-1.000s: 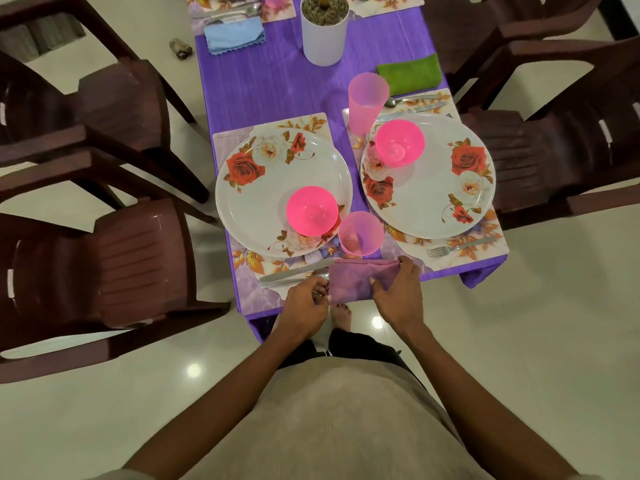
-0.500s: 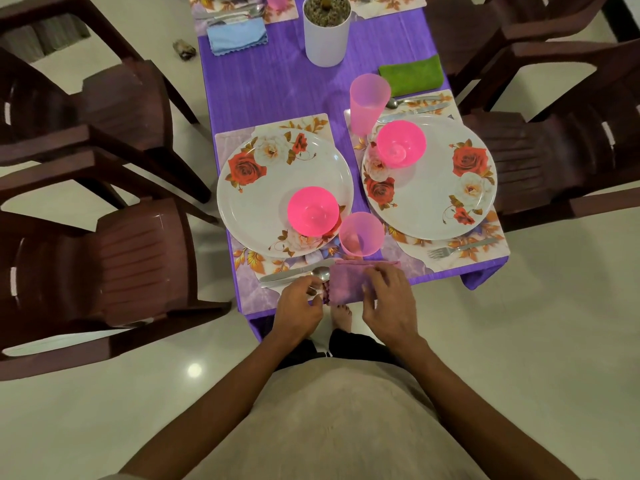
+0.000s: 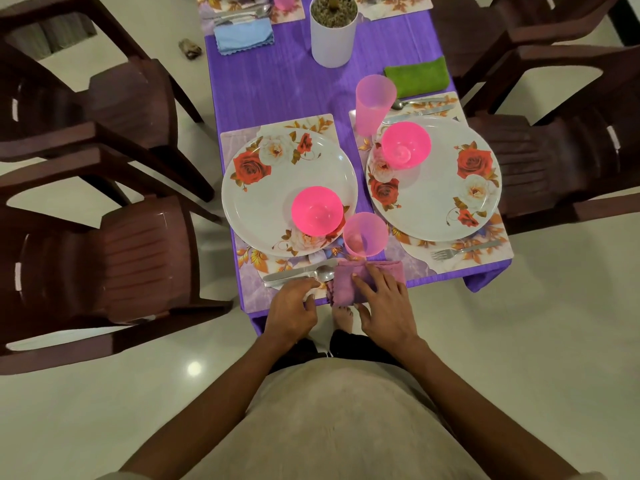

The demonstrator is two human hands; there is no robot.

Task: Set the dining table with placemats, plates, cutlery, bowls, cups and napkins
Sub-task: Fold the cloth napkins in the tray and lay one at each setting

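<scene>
Purple cloth covers the table, with dark brown chairs along both long sides on a pale tiled floor. At the near edge lies a folded purple napkin, partly on the left placemat and just overhanging the edge. The right hand rests on it with straight, spread fingers pressing flat, thumb off the table's edge; it grips nothing. The left hand sits at the napkin's left end, fingers curled at the edge beside a spoon and knife; whether it pinches the napkin I cannot tell. Behind the napkin stands a pink cup, touching the left plate, which carries a pink bowl. The right plate holds another bowl, with a tall cup behind it and a fork near the table's near right corner. A green napkin lies at the right edge, a blue napkin at the left, and a white pot stands mid-table.
</scene>
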